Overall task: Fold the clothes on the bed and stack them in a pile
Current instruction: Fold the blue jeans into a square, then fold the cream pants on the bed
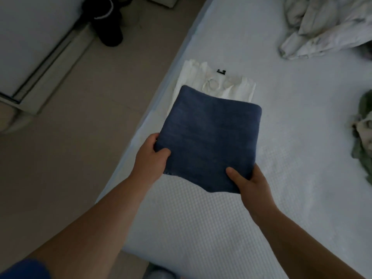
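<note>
One folded blue garment (209,141), one folded white garment (217,83), two unfolded clothes heaps (326,27) (362,135), two hands (150,158) (251,182), one bed (302,178)

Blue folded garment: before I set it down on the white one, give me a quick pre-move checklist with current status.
1. Grip: left hand and right hand both pinch the blue folded garment at its near edge: ok.
2. Fold holding: the blue piece looks flat and square, nothing dangling: ok.
3. Target ready: white folded garment lies flat on the bed by its left edge: ok.
4. Alignment: the blue piece overlaps only the white one's near part: not ok yet.
5. Touching the white one or held above it: cannot tell.
6. Remaining clothes: crumpled pale pile and green garment unfolded: not ok.
</note>
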